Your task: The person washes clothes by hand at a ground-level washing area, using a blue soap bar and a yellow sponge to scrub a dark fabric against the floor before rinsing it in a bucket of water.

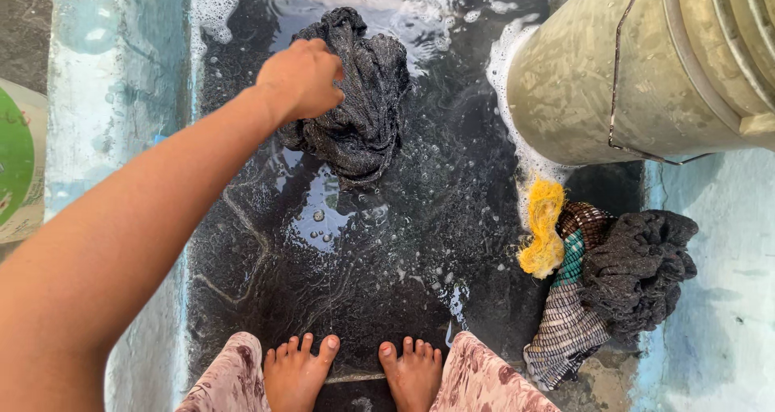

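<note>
My left hand (303, 77) reaches out from the lower left, its fingers closed on the left edge of a bunched, dark grey wet cloth (363, 109). The cloth lies on a black, wet stone slab (387, 250) covered in soapy bubbles. No part of my right hand shows. My bare feet (300, 370) stand on the near edge of the slab, with patterned pink trouser legs on either side.
A large beige bucket (613, 73) with a wire handle tilts in at the upper right, foam beneath it. Right of the slab lie a yellow fibre scrubber (542, 228), a striped cloth (569, 327) and a dark cloth (638, 267). Pale blue ledges (105, 97) border both sides.
</note>
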